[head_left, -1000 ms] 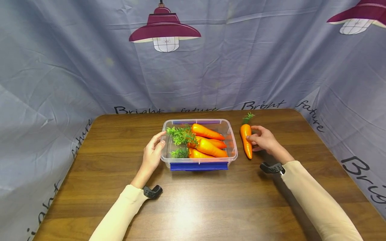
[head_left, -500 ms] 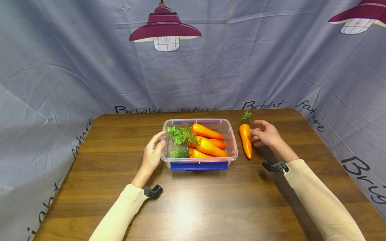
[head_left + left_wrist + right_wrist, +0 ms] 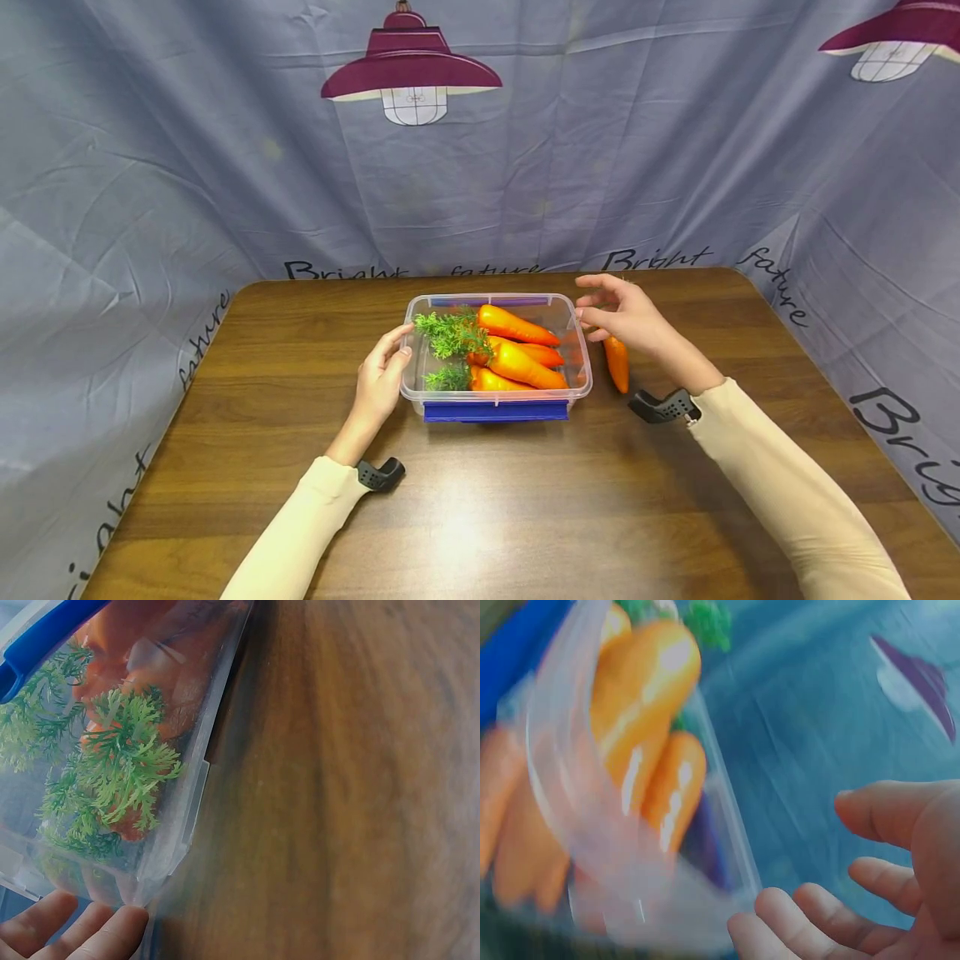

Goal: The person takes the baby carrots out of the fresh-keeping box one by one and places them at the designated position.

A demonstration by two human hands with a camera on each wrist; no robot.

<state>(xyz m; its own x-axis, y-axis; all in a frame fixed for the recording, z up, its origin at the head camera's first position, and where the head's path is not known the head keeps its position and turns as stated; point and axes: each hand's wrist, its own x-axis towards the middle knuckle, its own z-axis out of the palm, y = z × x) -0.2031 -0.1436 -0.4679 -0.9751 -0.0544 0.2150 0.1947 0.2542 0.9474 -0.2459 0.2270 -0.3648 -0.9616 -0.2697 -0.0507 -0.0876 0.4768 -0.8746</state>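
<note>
A clear plastic food box (image 3: 495, 398) with blue side clips stands on the table, holding several orange carrots (image 3: 517, 325) with green leafy tops (image 3: 450, 335). My left hand (image 3: 381, 379) rests at the box's left wall; in the left wrist view its fingertips (image 3: 112, 930) touch the outside near a corner. My right hand (image 3: 622, 317) is at the right rim, thumb and fingers spread and holding nothing. Below it lies a single carrot (image 3: 617, 367) on the table outside the box, its upper part hidden by the hand.
The brown wooden table (image 3: 480, 500) runs to a grey-blue curtain (image 3: 525, 167) at the back, printed with lamps and lettering. Both wrists wear black bands (image 3: 381, 475).
My right hand has let go of the loose carrot, drawn back slightly to the right, then moved left over it to the box's right rim. The left hand and box have stayed put.
</note>
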